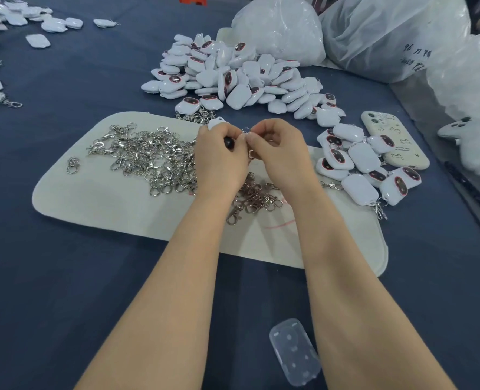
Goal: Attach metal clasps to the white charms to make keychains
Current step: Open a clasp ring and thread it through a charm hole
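My left hand point(219, 156) grips a white charm point(215, 123) whose top edge shows above my fingers; a dark round part shows by my thumb. My right hand point(278, 153) pinches a metal clasp point(252, 153) that hangs below my fingertips. Both hands meet fingertip to fingertip above the cream felt mat point(92, 198). A heap of loose metal clasps point(146, 156) lies on the mat to the left of my hands, and more clasps point(255, 198) lie under my wrists. A large pile of white charms point(233, 77) sits beyond the mat.
Charms with clasps attached point(365, 170) lie at the right of the mat, next to a cream phone case point(393, 139). Plastic bags point(373, 32) stand at the back right. A clear plastic case point(293, 351) lies near the front. More charms point(14, 21) are scattered at the far left.
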A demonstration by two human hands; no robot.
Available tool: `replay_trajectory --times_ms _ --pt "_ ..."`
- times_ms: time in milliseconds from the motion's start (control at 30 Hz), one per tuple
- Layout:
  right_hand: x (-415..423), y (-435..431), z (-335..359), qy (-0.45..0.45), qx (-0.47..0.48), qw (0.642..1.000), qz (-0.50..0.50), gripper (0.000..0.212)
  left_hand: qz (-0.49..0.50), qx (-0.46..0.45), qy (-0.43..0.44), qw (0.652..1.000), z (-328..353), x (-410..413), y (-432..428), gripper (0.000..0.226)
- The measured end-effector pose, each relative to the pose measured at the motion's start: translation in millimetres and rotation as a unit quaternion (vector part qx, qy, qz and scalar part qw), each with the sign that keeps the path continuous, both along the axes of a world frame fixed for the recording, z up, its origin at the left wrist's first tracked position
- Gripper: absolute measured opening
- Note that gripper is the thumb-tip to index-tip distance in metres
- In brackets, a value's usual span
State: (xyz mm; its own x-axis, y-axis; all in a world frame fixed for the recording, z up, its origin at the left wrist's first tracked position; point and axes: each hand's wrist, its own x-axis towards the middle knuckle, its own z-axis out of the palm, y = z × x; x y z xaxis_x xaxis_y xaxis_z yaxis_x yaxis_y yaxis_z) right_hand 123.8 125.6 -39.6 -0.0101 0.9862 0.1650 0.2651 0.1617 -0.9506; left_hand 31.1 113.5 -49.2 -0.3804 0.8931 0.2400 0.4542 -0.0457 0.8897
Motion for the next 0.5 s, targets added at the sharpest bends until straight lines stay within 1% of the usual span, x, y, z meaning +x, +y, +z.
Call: replay_trajectory --times_ms 167,300,500 --pt "1.1 -2.3 -0.3 0.016 -0.015 0.999 0.024 0.010 0.001 0.007 0.000 1.000 -0.3 0.9 -1.2 0.007" --pt "-1.0 -2.4 -1.0 0.000 0.005 1.000 0.031 0.011 0.001 0.016 0.009 1.000 -0.2 -1.0 -1.0 0.006" --pt "-0.2 -1.1 -3.6 -0.015 0.029 0.999 0.011 0.018 -0.008 0.019 0.032 0.999 -1.2 -0.7 -0.9 0.008"
